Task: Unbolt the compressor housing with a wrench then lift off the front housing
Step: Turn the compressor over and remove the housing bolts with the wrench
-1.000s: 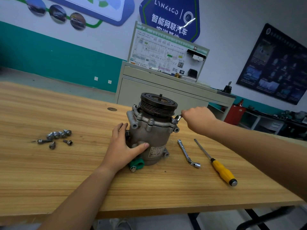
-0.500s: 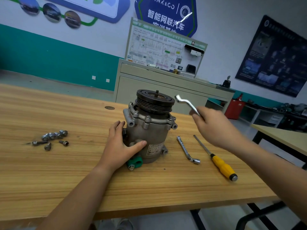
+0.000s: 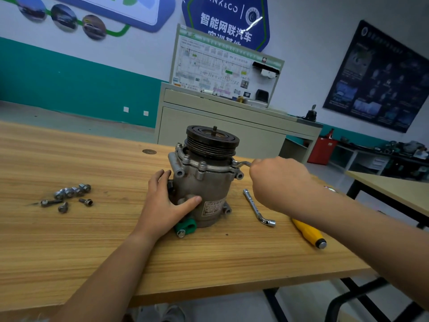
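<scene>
A grey compressor (image 3: 204, 182) stands upright on the wooden table (image 3: 97, 240), its black pulley (image 3: 212, 141) on top. My left hand (image 3: 166, 205) grips the left side of the body, thumb across the front. My right hand (image 3: 278, 182) holds a silver wrench (image 3: 242, 163) whose end sits on a bolt at the right side of the housing flange. Most of the wrench is hidden in my fist. More bolt heads (image 3: 202, 164) stand along the flange's front.
Several loose bolts (image 3: 69, 196) lie on the table's left. A second L-shaped socket wrench (image 3: 257, 208) and a yellow-handled screwdriver (image 3: 308, 233) lie right of the compressor. A second table (image 3: 394, 194) stands at right, and a grey cabinet (image 3: 220, 126) behind.
My right hand had lifted the wrench off the compressor and raised it; now it has come back down and the wrench end sits on the right flange bolt again. My left hand stays put.
</scene>
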### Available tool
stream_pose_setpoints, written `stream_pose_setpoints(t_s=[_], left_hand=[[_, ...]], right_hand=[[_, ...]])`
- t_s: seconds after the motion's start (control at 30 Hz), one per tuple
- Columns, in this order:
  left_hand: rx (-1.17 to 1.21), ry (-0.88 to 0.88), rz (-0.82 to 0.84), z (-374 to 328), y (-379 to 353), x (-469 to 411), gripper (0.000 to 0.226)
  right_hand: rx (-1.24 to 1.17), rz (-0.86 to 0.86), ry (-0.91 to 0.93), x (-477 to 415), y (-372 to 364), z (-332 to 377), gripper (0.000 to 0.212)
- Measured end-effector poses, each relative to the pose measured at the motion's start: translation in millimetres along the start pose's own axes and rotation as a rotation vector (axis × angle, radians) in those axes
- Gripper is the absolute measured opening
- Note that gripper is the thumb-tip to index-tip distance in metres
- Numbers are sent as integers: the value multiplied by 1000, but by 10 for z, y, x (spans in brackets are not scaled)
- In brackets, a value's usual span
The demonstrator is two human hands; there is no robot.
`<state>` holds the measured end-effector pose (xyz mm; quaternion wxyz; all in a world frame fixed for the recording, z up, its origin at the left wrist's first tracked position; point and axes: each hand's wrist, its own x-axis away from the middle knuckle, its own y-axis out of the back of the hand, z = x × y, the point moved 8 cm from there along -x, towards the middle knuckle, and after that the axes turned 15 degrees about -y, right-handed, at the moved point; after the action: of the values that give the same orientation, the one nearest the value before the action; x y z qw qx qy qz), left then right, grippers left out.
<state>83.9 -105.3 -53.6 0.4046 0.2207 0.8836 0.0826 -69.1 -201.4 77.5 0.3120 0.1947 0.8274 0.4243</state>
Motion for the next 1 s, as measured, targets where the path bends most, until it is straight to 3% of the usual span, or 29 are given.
stream_pose_setpoints(t_s=[0.17, 0.3, 0.37, 0.6, 0.67, 0.8, 0.87, 1.0], left_hand=[[0, 2, -6, 5, 8, 3, 102], [4, 8, -1, 20, 2, 2, 102], [7, 0, 4, 10, -3, -8, 103], [9, -9, -7, 17, 7, -15, 102], [14, -10, -10, 23, 5, -10, 101], [18, -22, -8, 14, -7, -15, 99], [17, -29, -15, 3, -4, -23, 98], [14, -31, -13, -9, 1, -15, 99]], right_hand=[[1, 82, 84, -125, -120, -129, 12], [221, -54, 139, -392, -185, -167, 20], [201, -105, 130, -570, -209, -127, 25], [-142, -346, 188, -876, -295, 131, 29], [-250, -367, 127, -839, -303, -15, 31], [-704, -384, -102, -552, -236, -447, 30], [-661, -346, -90, -361, -263, -495, 28], [-356, -166, -13, -77, -343, -370, 27]])
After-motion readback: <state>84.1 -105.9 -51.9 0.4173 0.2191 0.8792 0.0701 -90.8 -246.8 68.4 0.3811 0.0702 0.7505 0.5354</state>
